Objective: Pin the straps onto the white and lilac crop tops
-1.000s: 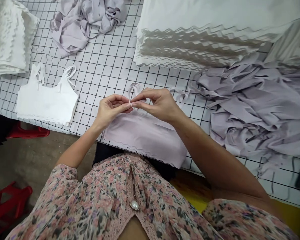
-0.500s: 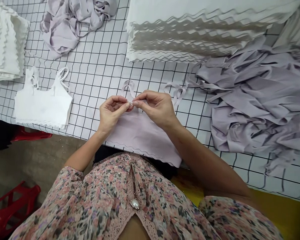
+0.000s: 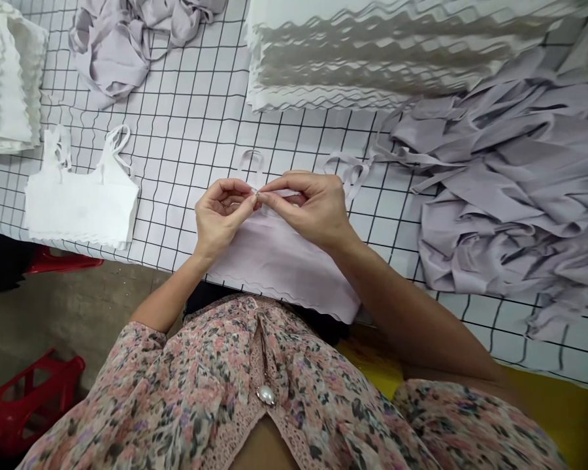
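Observation:
A pale lilac camisole top point(image 3: 289, 261) with thin straps and a wavy hem lies at the table's front edge, right before me. Over its upper edge, my left hand point(image 3: 223, 212) is closed in a pinch of thumb and forefinger. My right hand point(image 3: 311, 205) pinches at the same spot, its fingertips meeting those of the left. Whatever small piece sits between the fingertips is too small to name. One strap loop point(image 3: 251, 163) stretches flat beyond the hands, and another strap point(image 3: 355, 173) curls to the right of my right hand.
On the grid-patterned table cloth point(image 3: 176, 124), white cropped tops point(image 3: 83, 205) lie left. White wavy-edged fabric stacks point(image 3: 323, 85) stand at the back and far left. Rumpled lilac garments point(image 3: 514, 202) are heaped on the right, more lilac pieces point(image 3: 112, 52) at back left. A red stool point(image 3: 34, 398) stands below.
The view has shifted slightly. Both hands keep their pinch at the camisole's upper edge, with the right hand's fingers turned a little. The camisole stays in place.

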Demonstrator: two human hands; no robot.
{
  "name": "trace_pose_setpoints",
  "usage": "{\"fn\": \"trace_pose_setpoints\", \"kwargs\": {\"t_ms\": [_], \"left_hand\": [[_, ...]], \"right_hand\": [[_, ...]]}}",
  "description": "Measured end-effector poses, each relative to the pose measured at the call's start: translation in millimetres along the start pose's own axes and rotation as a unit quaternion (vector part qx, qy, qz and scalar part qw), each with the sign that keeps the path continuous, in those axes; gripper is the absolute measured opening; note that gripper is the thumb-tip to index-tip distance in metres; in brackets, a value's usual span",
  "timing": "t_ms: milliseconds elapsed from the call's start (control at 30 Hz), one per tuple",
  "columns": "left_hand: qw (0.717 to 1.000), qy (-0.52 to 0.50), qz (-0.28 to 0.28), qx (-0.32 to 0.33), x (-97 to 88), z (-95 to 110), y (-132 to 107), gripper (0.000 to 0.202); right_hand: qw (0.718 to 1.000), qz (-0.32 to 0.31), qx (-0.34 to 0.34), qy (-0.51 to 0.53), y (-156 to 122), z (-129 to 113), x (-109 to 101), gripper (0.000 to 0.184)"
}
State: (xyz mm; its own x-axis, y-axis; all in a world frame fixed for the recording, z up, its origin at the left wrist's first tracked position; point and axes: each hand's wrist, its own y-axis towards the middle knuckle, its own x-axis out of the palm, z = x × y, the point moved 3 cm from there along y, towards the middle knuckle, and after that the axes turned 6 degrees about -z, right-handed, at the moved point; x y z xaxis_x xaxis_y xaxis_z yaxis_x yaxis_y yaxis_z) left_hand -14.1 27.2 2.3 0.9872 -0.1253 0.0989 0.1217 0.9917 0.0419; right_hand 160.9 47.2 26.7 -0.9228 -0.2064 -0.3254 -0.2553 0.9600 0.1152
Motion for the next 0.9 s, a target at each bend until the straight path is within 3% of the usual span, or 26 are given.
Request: {"fn": "trace_pose_setpoints", "kwargs": {"t_ms": [133,267,367,700,900], "left_hand": [[0.982,0.18,-0.058,0.031,-6.4,-1,-4,0.026],[0.894,0.421,-0.149,0.035,-9.5,-4,-10,0.027],[0.853,0.494,-0.17,0.007,-9.2,-6,-12,0.025],[0.851,0.473,-0.226,0.007,-9.3,-8,-9,0.015],[0.853,0.472,-0.222,0.017,-7.3,-11,-9,0.019]], "right_hand": [[0.994,-0.071,-0.001,-0.084,3,2,-10,0.013],[0.963,-0.196,-0.025,-0.185,7,8,-26,0.014],[0.932,-0.265,-0.044,-0.242,7,15,-29,0.019],[0.869,-0.36,-0.129,-0.312,9,22,-6,0.033],[0.858,-0.397,-0.155,-0.288,13,20,-5,0.035]]}}
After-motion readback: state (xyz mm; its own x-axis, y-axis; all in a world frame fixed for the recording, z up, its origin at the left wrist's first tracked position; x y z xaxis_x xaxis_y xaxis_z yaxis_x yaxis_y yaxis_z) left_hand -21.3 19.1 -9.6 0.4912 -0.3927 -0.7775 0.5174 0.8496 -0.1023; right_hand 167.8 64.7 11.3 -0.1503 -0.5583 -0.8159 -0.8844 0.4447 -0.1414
